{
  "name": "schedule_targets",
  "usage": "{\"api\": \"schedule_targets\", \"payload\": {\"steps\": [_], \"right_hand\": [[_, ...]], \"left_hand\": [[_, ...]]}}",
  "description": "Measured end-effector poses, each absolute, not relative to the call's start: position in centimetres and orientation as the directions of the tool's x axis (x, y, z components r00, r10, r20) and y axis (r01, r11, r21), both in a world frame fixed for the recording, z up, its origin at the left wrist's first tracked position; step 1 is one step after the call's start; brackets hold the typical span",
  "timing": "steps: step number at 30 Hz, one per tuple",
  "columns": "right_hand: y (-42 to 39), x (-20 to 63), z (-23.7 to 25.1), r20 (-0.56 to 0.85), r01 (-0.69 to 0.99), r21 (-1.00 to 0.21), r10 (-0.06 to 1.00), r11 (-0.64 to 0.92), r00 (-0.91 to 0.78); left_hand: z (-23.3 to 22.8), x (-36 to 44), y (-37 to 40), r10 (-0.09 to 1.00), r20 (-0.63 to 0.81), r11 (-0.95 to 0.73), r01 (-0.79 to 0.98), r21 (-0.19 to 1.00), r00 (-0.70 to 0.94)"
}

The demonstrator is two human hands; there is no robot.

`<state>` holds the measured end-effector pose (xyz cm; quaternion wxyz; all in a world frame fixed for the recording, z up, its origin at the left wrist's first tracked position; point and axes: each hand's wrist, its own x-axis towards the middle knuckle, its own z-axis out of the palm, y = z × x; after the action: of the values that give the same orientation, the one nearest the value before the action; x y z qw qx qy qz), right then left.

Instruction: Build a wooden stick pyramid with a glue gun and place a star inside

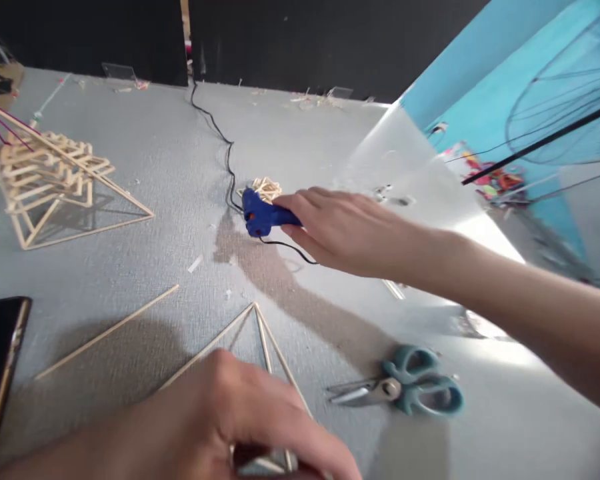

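My right hand (350,230) is closed on the handle of a blue hot glue gun (260,213) above the middle of the grey table. A dark cord runs from the gun. At the bottom, my left hand (250,407) curls around a pyramid-like frame of thin wooden sticks (263,327), its apex pointing away from me. The palm hides much of this frame. Teal-handled scissors (405,383), blades slightly apart, lie to its right. A loose wooden stick (107,332) rests to the left of the frame.
A larger stick structure (60,173) stands at the left, with a phone (0,367) nearer me. Beyond the glue gun sits a small bundle of sticks (267,188). The black cord (229,157) crosses to the dark panel (330,47) at the back. Scraps litter the table.
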<state>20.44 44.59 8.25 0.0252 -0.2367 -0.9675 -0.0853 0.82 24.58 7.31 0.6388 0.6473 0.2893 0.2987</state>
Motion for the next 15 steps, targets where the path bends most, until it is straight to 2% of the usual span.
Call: {"api": "schedule_targets", "payload": {"steps": [3,8,11,15], "right_hand": [[43.5,23.3,4.5,0.092,0.49,0.156,0.482,0.857,-0.871],[41.3,25.5,-0.2,0.076,0.581,0.043,0.578,0.812,-0.813],[40.0,25.6,-1.2,0.106,0.637,-0.001,0.634,0.771,-0.766],[38.9,25.6,-1.6,0.169,0.709,-0.047,0.705,0.704,-0.689]], "left_hand": [[8.7,1.0,24.4,0.788,-0.093,0.058,0.076,0.995,0.609],[9.4,1.0,24.8,0.796,-0.085,0.07,0.049,0.996,0.599],[9.3,1.2,24.7,0.822,-0.098,0.072,0.068,0.995,0.561],[9.2,1.3,24.3,0.845,-0.044,0.027,0.041,0.999,0.533]]}}
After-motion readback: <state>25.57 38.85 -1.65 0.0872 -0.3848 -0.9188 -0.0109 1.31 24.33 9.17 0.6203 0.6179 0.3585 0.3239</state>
